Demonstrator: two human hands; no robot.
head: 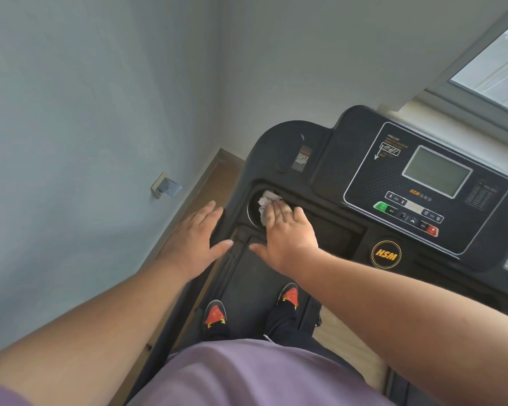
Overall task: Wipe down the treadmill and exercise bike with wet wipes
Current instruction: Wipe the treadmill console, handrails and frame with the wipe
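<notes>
My right hand point(288, 230) lies flat with its fingers straight and close together, pressing a crumpled wet wipe point(267, 204) into the round cup holder point(251, 208) on the left side of the treadmill point(349, 159) console. My left hand point(192, 244) rests open on the console's left edge, fingers straight, thumb spread. My red shoes point(216, 315) stand on the belt point(247, 276) below.

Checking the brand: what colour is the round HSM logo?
Orange-yellow on black, round HSM logo, head view.
</notes>
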